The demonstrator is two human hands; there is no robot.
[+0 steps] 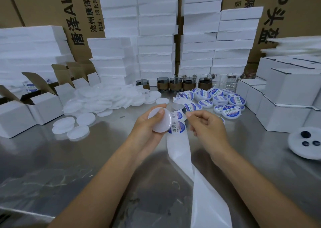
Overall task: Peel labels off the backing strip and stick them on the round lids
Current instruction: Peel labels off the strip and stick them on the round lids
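The left hand (147,123) grips a blank round lid (159,119), its face tilted up toward the camera, while the right hand (205,123) pinches the backing strip (178,151), which runs lengthwise between both hands toward the person.

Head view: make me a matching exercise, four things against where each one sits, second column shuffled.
Things:
1. blank lid
2. pile of unlabelled lids
3. pile of labelled lids
4. backing strip

Places:
A. table, right of centre
B. hangs down between both hands
C. held in the left hand
D. table, left of centre

Pairs: 1-C, 2-D, 3-A, 4-B
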